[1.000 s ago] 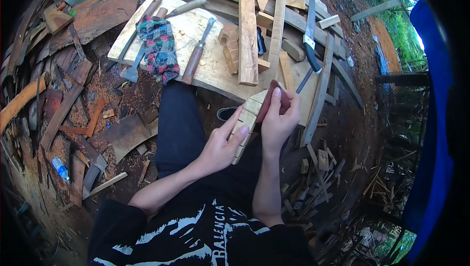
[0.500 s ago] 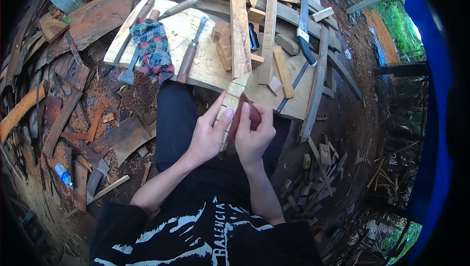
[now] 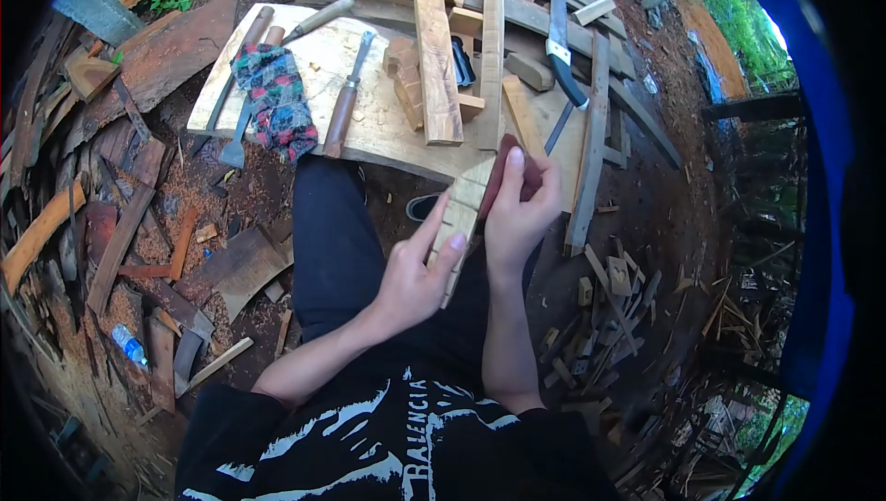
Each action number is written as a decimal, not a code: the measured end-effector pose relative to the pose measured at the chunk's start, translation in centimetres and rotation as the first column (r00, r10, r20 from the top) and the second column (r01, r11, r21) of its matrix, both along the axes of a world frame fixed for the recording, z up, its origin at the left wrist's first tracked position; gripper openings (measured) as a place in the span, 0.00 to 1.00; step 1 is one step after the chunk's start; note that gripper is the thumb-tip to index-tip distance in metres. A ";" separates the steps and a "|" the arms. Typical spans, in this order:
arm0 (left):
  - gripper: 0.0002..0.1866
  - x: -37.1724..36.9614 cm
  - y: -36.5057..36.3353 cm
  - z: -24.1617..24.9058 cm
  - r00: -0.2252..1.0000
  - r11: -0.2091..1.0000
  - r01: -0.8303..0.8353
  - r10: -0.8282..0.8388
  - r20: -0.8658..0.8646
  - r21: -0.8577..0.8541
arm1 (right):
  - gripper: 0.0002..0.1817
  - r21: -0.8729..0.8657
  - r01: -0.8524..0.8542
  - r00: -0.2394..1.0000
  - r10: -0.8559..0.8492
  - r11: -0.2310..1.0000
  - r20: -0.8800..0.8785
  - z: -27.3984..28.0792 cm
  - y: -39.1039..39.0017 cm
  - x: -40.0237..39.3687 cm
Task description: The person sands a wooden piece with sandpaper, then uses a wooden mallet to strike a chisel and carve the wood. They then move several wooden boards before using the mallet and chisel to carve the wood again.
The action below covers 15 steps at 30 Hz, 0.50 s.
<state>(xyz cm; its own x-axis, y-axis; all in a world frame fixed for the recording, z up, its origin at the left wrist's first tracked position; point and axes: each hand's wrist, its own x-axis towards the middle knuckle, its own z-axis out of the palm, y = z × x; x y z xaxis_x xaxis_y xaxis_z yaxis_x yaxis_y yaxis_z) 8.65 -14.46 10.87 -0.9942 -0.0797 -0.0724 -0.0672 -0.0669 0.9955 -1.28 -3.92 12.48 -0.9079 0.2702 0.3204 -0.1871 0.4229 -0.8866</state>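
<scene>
The person's left hand (image 3: pixel 413 278) grips a pale wooden piece (image 3: pixel 468 198) with dark lines across its face, the thumb on top and the fingers along its left side. The piece is held at a tilt above the lap, its far end reaching toward the tabletop (image 3: pixel 392 144). The right hand (image 3: pixel 522 208) pinches a dark red sheet (image 3: pixel 498 167), bent and held along the right edge of the piece, thumb uppermost.

Just below the hands are dark trousers (image 3: pixel 334 247) and a black shirt (image 3: pixel 323 471) with white print (the lettering runs up the chest), and a shoe (image 3: pixel 422 207) shows left of the wooden piece.

Beyond the hands, a brown-handled chisel (image 3: pixel 342 115) lies on the left part of the tabletop, beside a checked cloth (image 3: pixel 281 104) draped over another tool. Toward the middle, a long wooden bar (image 3: pixel 436 53) lies beside a narrower strip (image 3: pixel 493 49), with a small black object (image 3: pixel 463 62) between them. A saw (image 3: pixel 560 49) with a dark handle lies farther right.

Farther out, wood scraps cover the ground, a plastic bottle (image 3: pixel 129 346) lies among those at left, and blue sheeting (image 3: pixel 826 187) hangs at far right.
</scene>
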 end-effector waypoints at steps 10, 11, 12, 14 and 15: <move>0.30 -0.2 -0.4 0.8 0.999 0.998 -0.014 0.016 -0.029 0.057 | 0.07 0.079 0.011 1.000 -0.011 0.997 -0.010 2.1 -0.8 1.5; 0.30 0.2 -0.3 1.1 0.997 1.000 -0.002 0.002 -0.072 0.001 | 0.08 -0.039 0.005 1.000 -0.005 0.999 -0.010 1.4 -0.2 0.1; 0.30 0.0 -0.3 0.8 0.995 0.999 -0.033 0.032 -0.097 -0.005 | 0.08 0.038 0.002 0.999 0.000 0.999 -0.049 0.8 -0.2 0.3; 0.30 -0.6 -0.8 0.5 0.990 0.996 -0.093 0.092 -0.108 -0.009 | 0.08 0.108 -0.033 0.996 0.041 0.994 -0.073 0.4 -1.1 1.9; 0.30 -1.0 -1.5 0.7 0.989 0.993 -0.120 0.119 -0.091 -0.008 | 0.08 0.100 -0.067 0.996 0.073 0.993 -0.057 0.4 -1.7 3.7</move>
